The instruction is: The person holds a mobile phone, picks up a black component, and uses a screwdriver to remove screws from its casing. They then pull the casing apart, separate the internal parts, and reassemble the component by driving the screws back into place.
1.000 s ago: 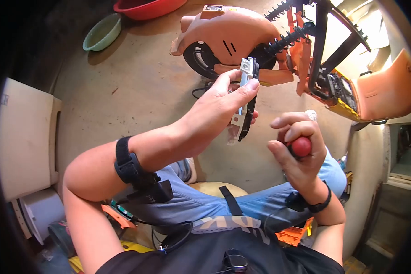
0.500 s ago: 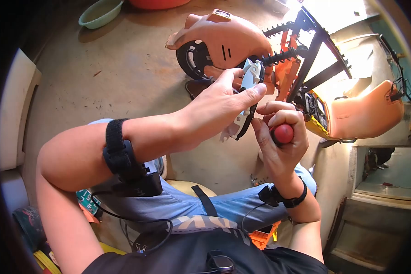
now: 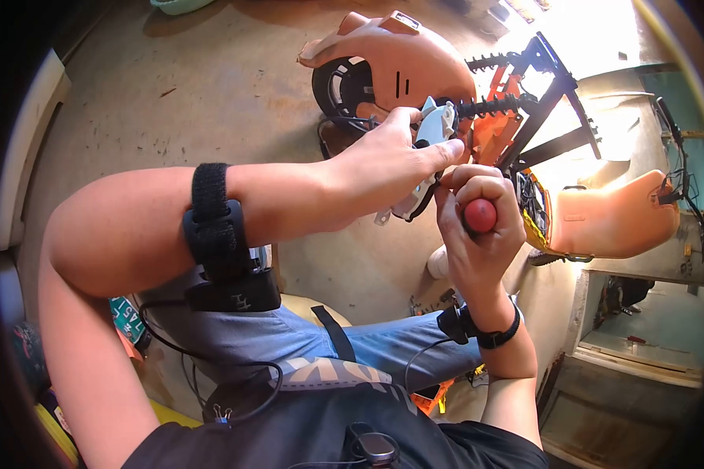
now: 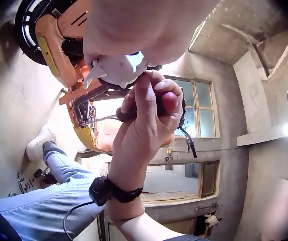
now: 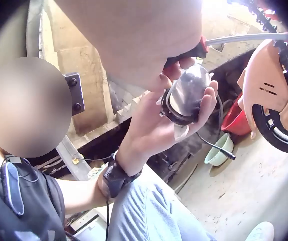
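Note:
A clear-and-white lamp unit with a black rim [image 3: 438, 123] is held between the thumb and fingers of my left hand [image 3: 383, 166]. The right wrist view shows its rounded clear cover [image 5: 190, 90] and a cable hanging below. Close against the lamp's edge is my right hand [image 3: 477, 246], thumb and forefinger pinched together there; whatever they pinch is too small to tell. The same hand's curled fingers grip a screwdriver by its red-ended handle [image 3: 479, 216]; in the left wrist view its shaft [image 4: 101, 120] points away from the lamp.
Beyond the hands stands a partly dismantled orange scooter, with its front cover [image 3: 414, 62], black frame bars [image 3: 536, 117] and orange panel [image 3: 614, 215]. A pale green basin [image 5: 218, 150] and a red basin [image 5: 236, 118] are on the floor. Small parts lie near the legs.
My right hand has moved in to the lamp's edge, its thumb and forefinger closing together there. The lamp has tilted in my left hand, showing more of its pale face. The head view has shifted.

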`<state>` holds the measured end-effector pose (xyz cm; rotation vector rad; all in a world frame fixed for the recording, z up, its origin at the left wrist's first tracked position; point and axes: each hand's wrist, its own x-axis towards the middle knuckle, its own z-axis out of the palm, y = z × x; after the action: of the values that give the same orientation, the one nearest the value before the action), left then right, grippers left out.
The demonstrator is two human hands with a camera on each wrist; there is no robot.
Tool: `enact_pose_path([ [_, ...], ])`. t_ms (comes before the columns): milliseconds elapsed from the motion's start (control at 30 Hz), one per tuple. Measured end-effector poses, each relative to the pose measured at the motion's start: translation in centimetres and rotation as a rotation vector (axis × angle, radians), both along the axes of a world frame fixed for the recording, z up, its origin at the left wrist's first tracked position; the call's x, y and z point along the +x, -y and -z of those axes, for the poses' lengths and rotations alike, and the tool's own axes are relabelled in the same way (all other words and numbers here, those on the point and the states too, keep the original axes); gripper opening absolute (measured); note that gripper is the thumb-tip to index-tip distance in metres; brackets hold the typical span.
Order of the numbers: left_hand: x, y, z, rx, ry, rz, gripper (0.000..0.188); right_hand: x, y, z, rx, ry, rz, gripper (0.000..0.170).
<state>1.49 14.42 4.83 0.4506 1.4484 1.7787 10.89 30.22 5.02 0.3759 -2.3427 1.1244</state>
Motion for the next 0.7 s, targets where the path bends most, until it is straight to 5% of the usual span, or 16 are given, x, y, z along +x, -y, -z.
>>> enact_pose_path([
  [700, -0.3, -0.9, 1.5, -0.079, -0.030, -0.104, 0.069, 0.1, 0.9, -0.1, -0.190, 0.163, 0.056, 0.019],
])
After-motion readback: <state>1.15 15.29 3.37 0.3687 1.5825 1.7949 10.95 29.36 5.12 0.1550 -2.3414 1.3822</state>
